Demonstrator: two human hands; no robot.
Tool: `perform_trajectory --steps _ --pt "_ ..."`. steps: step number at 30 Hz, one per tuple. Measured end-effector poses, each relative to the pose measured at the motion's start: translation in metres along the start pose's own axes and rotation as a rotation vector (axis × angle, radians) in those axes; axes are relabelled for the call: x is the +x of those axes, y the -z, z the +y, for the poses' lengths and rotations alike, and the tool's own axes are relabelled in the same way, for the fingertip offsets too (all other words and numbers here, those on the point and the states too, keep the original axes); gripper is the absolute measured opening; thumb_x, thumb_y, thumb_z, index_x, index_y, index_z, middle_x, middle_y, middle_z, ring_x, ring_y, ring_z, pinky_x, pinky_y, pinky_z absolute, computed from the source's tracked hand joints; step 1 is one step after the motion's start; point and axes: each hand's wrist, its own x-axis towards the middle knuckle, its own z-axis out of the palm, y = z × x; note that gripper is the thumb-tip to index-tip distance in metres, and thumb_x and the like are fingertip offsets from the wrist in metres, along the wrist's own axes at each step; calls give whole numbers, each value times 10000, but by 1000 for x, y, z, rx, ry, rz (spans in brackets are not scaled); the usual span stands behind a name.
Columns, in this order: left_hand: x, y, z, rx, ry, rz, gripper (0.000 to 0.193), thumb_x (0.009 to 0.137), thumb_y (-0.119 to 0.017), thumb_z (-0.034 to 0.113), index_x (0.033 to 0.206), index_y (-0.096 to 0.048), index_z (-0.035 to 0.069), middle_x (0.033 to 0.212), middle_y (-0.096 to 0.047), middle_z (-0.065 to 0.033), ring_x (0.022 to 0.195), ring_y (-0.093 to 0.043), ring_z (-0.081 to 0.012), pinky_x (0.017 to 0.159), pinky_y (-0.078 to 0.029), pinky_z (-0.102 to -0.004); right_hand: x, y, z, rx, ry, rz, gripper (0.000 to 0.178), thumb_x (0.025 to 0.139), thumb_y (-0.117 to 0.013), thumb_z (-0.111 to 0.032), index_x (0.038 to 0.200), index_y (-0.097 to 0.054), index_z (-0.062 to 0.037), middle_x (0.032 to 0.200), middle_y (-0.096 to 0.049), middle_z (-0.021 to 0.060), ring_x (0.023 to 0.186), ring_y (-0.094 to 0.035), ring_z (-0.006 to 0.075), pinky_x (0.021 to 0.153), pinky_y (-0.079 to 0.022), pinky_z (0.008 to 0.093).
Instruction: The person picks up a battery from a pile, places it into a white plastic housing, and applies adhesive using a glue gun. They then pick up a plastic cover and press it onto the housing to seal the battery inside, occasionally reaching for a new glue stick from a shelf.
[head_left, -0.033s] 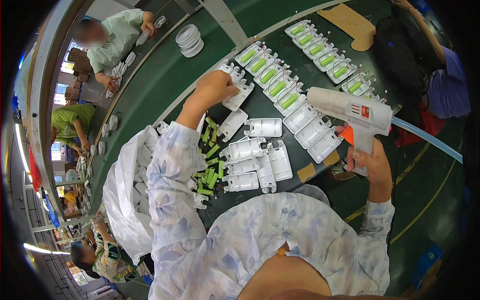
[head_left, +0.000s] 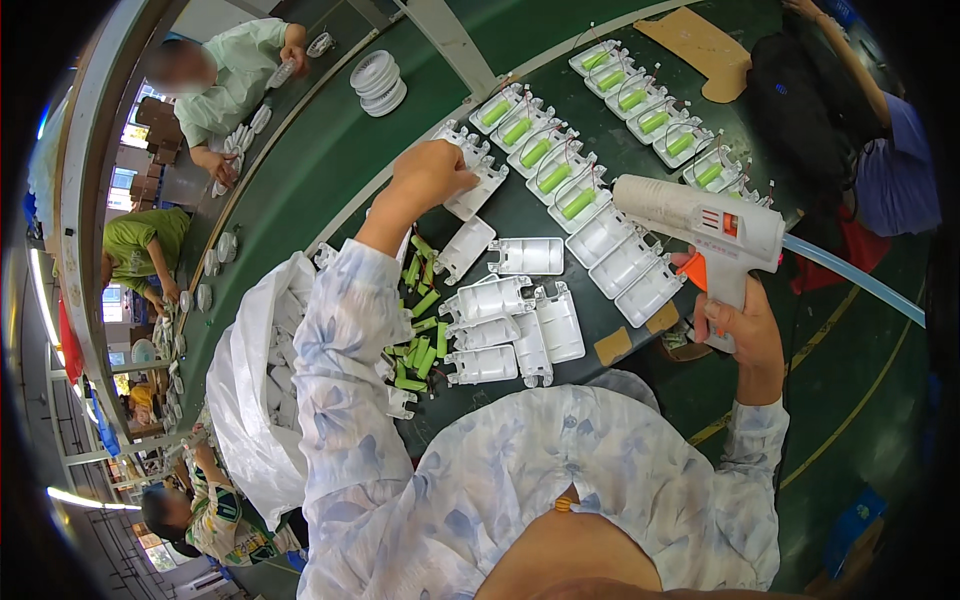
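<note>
My left hand reaches to the far left of the table, its fingers closed at the edge of a white plastic casing; the fingertips are partly hidden. My right hand is wrapped round the handle of a white hot glue gun, which points left over a row of casings. A clear blue glue stick runs out of its back end. Several casings in that row hold a green battery cell with thin wires; nearer ones, such as this casing, have no cell.
Loose green cells lie beside a jumbled pile of casings. A white sack of parts stands at my left. Farther off are a second row of filled casings, cardboard, a black bag and co-workers.
</note>
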Motion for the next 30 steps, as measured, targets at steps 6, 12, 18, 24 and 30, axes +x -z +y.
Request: perform_trajectory --steps 6,12,18,24,30 --pt "-29 -12 7 89 -63 207 232 809 -734 303 809 -730 72 775 -697 -130 735 -671 -308 659 -517 -406 -3 0 2 22 4 37 584 865 -669 -215 1311 -468 103 1278 -591 249 623 -604 127 560 -514 260" --pt "-90 -38 16 -11 -108 87 176 820 -663 235 807 -722 70 871 -671 -121 847 -660 -327 727 -525 -427 -2 5 6 26 -5 -2 634 843 -668 -226 1338 -445 101 1297 -579 263 621 -604 147 564 -511 266" --pt "-111 -41 20 -114 -113 131 150 786 -636 163 880 -703 66 863 -641 -91 834 -654 -311 728 -517 -399 -4 -7 2 27 31 1 627 842 -664 -225 1337 -451 96 1321 -572 241 616 -603 148 567 -513 270" --pt "-115 -37 22 -190 -142 107 153 749 -663 96 883 -682 25 847 -637 -105 791 -652 -272 709 -511 -361 -4 -9 -1 37 52 -11 584 856 -644 -195 1326 -454 93 1328 -567 234 630 -608 146 577 -523 274" --pt "-99 7 32 -469 -345 70 121 736 -651 19 852 -630 47 885 -600 -92 756 -622 -263 643 -502 -348 -8 0 3 53 46 24 595 853 -666 -206 1321 -453 94 1307 -580 232 638 -614 155 573 -527 287"
